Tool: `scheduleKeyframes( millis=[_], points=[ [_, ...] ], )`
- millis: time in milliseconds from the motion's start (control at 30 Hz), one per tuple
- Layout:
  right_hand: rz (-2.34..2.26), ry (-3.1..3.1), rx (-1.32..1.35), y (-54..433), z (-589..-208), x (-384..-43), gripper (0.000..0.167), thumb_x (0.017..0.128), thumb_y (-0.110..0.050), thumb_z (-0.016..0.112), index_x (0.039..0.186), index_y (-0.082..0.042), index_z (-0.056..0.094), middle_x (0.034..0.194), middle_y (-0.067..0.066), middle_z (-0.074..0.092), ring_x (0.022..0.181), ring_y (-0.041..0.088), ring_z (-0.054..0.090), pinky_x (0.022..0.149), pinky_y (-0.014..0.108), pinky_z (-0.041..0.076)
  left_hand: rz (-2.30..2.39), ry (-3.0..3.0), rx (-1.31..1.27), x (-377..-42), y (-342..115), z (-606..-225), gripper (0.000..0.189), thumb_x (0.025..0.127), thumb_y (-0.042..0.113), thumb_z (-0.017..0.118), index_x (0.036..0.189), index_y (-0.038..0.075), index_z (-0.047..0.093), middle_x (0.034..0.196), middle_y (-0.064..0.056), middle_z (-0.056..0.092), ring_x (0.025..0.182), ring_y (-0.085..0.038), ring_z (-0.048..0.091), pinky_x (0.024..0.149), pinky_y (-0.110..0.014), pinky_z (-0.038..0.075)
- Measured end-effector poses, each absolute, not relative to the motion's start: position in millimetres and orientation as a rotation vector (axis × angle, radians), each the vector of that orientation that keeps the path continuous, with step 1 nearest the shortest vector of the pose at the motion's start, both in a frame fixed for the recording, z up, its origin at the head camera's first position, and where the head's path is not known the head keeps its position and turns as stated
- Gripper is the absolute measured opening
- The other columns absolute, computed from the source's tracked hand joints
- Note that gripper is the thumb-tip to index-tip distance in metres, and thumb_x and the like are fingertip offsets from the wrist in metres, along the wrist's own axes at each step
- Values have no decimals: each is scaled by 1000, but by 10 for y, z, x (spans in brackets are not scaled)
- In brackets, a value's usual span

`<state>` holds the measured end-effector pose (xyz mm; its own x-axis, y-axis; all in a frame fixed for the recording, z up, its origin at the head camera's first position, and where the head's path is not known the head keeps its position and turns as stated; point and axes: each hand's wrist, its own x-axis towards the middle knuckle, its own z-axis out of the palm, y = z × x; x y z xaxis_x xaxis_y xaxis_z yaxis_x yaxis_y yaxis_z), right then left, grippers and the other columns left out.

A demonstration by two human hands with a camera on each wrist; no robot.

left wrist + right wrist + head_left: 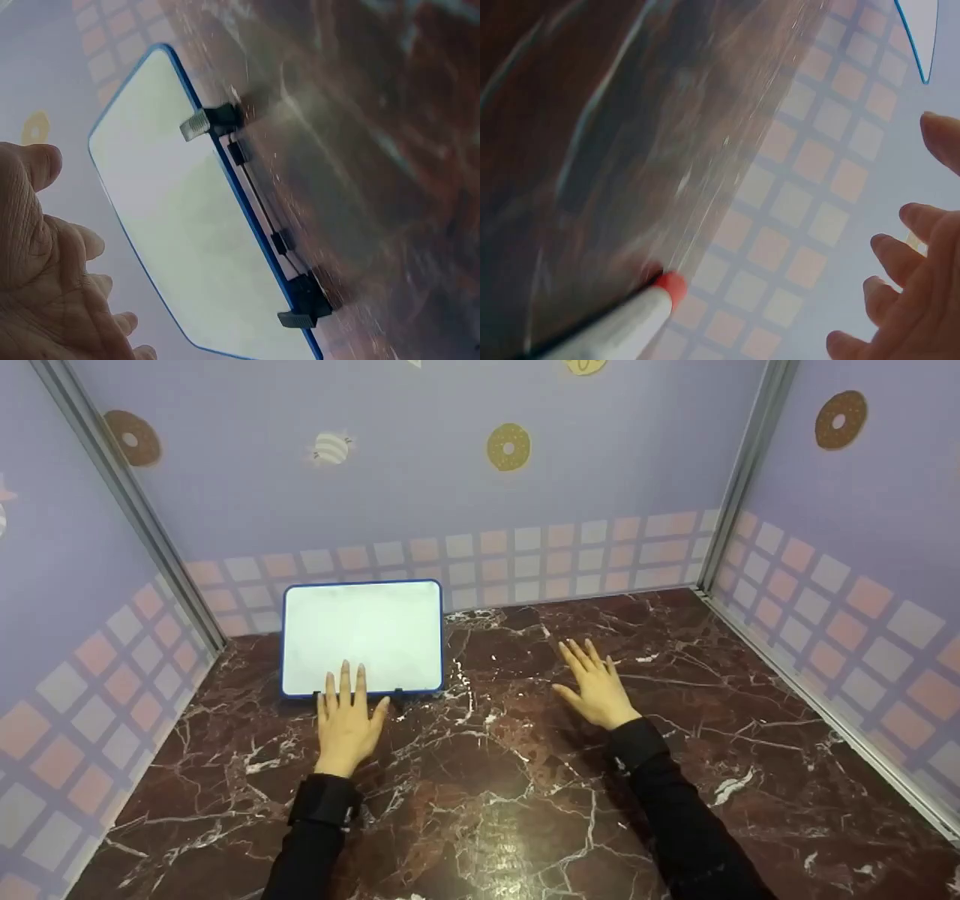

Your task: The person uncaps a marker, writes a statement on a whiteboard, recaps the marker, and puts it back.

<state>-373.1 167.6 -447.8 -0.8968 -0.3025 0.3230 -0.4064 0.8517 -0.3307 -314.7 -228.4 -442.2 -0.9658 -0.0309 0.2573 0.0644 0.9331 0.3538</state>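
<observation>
A small whiteboard [361, 634] with a blue rim stands at the back left, propped on black clip feet [304, 304] joined by a thin rod. My left hand [347, 731] is in front of its lower edge, fingers straight and spread, holding nothing. In the left wrist view, the left palm [52, 277] appears beside the board, with a gap between them. Over the right half of the table, my right hand [600, 695] is spread and holds nothing. Below it, the right wrist view shows a white marker-like stick with a red end [626, 326]; in the head view it is hidden.
The table [487, 780] has a dark red marble surface with white veins. Lilac walls [420, 502] with pink and white squares and doughnut pictures enclose its back and sides. Metal posts [739, 487] stand in the back corners, and a metal strip [840, 727] runs along the right edge.
</observation>
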Motion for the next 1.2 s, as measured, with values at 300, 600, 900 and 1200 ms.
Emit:
scheduleKeyframes(
  millis=[300, 600, 900, 1200],
  points=[
    [803, -2722, 710, 1290, -4383, -3848, 73, 97, -33, 62, 155, -5, 27, 160, 19, 29, 150, 42, 16, 117, 69, 15, -642, -2898, 119, -3322, -2743, -4219, 74, 106, 45, 30, 157, 3, -3, 163, -22, -16, 148, -50, -14, 119, -66, -5],
    [1363, -2685, 650, 754, -4412, -4008, 58, 100, -28, 58, 147, 2, 42, 147, 23, 48, 136, 39, 47, 116, 50, 36, -1065, -2817, 337, -3552, -3327, -4097, 72, 107, 37, 25, 154, 0, -15, 157, -32, -24, 145, -55, -16, 119, -68, -2],
    [2140, -2446, 385, 165, -4585, -4132, 43, 103, -12, 51, 136, 15, 48, 142, 33, 49, 130, 44, 51, 109, 51, 44, -1240, -2695, 464, -3580, -3716, -4353, 61, 106, 17, 22, 154, -4, -9, 159, -35, 3, 148, -51, 6, 124, -56, 8],
    [2693, -2123, 430, -189, -5144, -4564, 65, 98, -15, 62, 150, 7, 30, 152, 29, 37, 132, 40, 51, 106, 41, 50, -2193, -2280, 440, -3603, -3636, -4459, 63, 108, 20, 14, 150, 18, -33, 162, -19, -21, 152, -37, 15, 123, -40, 25]
  ],
)
